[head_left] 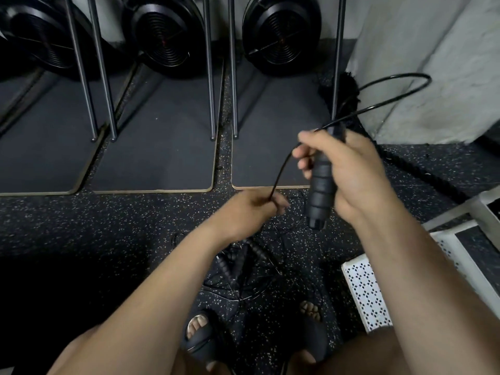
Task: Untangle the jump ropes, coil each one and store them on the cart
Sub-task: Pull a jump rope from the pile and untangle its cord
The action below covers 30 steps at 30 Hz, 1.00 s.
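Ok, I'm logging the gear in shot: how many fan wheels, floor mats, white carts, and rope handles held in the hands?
Fan wheels: 3
Floor mats: 3
White carts: 1
Rope handles held: 1, in the right hand; the left hand grips its cord
Total: 8

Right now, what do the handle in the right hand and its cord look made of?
Handle: matte black with ribbed rings, likely foam or soft rubber over a hard core. Cord: thin, glossy black, holds a springy loop, probably plastic-coated cable, though solid PVC is possible.
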### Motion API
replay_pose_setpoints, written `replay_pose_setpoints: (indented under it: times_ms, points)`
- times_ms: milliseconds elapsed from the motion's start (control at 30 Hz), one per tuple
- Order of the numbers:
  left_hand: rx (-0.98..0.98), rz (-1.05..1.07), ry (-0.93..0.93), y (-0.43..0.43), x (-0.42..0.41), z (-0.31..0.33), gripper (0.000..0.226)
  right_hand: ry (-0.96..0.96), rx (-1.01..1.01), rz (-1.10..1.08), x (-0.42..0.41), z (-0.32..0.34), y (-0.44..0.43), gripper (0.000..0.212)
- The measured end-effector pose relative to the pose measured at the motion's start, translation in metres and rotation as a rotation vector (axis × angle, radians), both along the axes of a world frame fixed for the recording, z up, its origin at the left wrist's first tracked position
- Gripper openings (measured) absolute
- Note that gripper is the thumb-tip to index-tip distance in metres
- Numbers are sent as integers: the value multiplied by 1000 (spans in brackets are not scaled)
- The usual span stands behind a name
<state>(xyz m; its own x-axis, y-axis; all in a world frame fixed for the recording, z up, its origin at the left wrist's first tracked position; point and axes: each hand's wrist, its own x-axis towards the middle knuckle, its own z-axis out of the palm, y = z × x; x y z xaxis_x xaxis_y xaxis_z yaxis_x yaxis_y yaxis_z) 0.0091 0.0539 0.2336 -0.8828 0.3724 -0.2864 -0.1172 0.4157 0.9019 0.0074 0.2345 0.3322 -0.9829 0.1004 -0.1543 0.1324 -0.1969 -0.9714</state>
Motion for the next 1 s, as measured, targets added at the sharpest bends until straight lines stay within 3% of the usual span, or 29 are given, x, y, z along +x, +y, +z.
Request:
replay_pose_setpoints:
  times_ms: [200,400,533,733,1000]
  points:
    - [-395,-254,115,9,10,-17,16,-10,-256,-93,-2,6,33,8]
    - [-443,-253,116,11,10,-15,20,-32,-324,-129,-10,-4,39,6]
    - [-329,-156,176,9,4,-11,12,-168,-146,-82,-11,-21,30,13]
    - [-69,146,327,0,-7,8,11,-333,181,226,-2,-45,4,18]
    - [365,358,227,-10,-12,34,10,-384,377,507,7,-65,-25,10]
